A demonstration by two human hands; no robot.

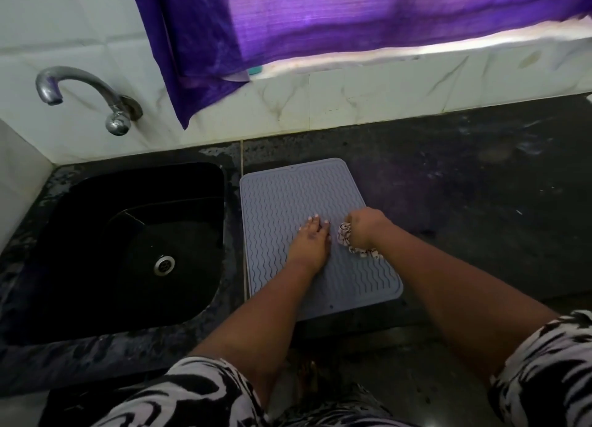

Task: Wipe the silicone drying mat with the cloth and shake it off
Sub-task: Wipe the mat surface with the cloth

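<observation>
A grey silicone drying mat (282, 196) with wavy ridges lies flat on the dark counter, just right of the sink. My left hand (310, 241) rests palm down on the middle of the mat, fingers together and pointing away from me. My right hand (365, 228) is bunched around a white cloth with black pattern (347, 239), pressed onto the mat's right side. A tail of the cloth trails out behind the fist toward the mat's right edge.
A black sink (128, 244) with a metal drain sits left of the mat, under a chrome tap (80, 87) on the tiled wall. A purple curtain (320, 20) hangs over the back wall. Dark counter (480, 186) stretches to the right.
</observation>
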